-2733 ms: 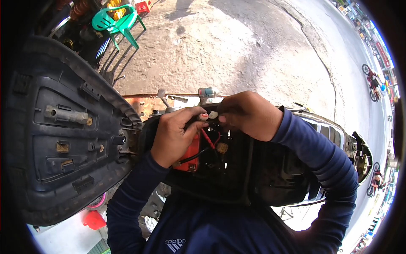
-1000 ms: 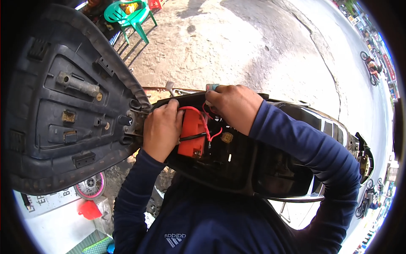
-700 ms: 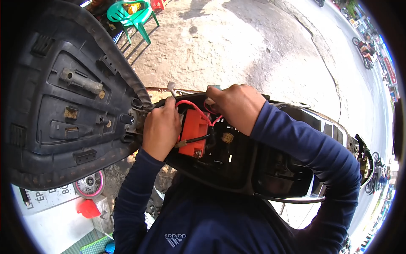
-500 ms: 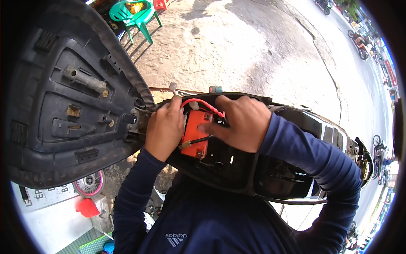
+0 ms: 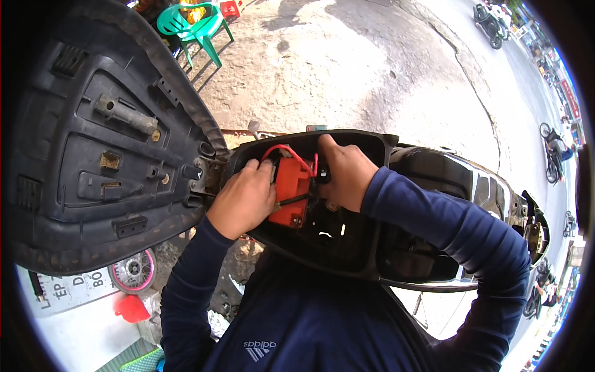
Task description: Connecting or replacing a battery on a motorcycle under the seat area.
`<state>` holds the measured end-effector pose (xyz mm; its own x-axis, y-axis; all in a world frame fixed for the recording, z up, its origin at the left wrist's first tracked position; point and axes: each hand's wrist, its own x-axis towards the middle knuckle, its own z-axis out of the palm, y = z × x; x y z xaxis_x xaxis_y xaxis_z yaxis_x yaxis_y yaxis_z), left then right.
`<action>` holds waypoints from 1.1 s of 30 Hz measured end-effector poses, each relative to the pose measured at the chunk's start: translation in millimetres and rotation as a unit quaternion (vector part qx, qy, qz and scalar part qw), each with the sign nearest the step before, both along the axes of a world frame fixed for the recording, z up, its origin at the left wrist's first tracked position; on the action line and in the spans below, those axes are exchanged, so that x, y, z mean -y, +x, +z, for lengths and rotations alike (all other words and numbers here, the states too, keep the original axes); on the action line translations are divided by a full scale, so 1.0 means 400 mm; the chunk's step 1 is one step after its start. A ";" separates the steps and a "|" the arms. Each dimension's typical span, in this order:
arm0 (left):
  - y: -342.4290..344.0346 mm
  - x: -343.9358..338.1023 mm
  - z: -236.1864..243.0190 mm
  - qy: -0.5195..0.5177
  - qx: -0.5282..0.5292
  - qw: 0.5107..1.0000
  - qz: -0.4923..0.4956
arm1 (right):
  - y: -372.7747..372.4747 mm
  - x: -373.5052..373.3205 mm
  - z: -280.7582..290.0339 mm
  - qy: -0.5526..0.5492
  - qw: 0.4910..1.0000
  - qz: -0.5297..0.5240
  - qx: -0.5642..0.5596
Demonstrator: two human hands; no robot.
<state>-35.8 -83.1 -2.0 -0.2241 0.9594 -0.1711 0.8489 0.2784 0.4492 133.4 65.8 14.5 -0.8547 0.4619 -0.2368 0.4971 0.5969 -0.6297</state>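
Note:
An orange-red battery [image 5: 289, 192] sits in the dark storage compartment [image 5: 297, 243] of a motorbike. Against its left side, my left hand [image 5: 245, 198] is closed, with fingers near the top corner and thumb lower down. Past its right edge, my right hand [image 5: 350, 177] is curled, and what its fingers grip is hidden. A red cable [image 5: 282, 147] arches over the battery's far end, its loop reaching down beside my right fingers. Across the battery's middle runs a black cable [image 5: 293, 201]; my left thumb covers its left end.
On the left the bike's seat [image 5: 68, 155] is tipped up, its underside showing. Right of the compartment stretches the black bodywork [image 5: 446, 180]. A green plastic chair [image 5: 214, 34] stands on the far pavement. A pink-rimmed wheel [image 5: 133, 270] lies lower left. Motorbikes pass on the road at right.
My right hand has drawn back from over the battery to its right edge. My left hand has slid slightly lower, now covering the black cable's pale connector. The red cable's end has shifted left.

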 end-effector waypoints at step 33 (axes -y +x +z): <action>-0.044 0.063 0.025 0.064 0.049 0.990 -0.114 | -0.022 -0.023 0.068 0.166 0.963 0.113 -0.181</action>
<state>-53.5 -108.4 8.1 0.0120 0.9984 -0.0553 0.8335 0.0205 0.5521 124.4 75.1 41.6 -0.9409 0.2534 0.2248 0.1142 0.8621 -0.4937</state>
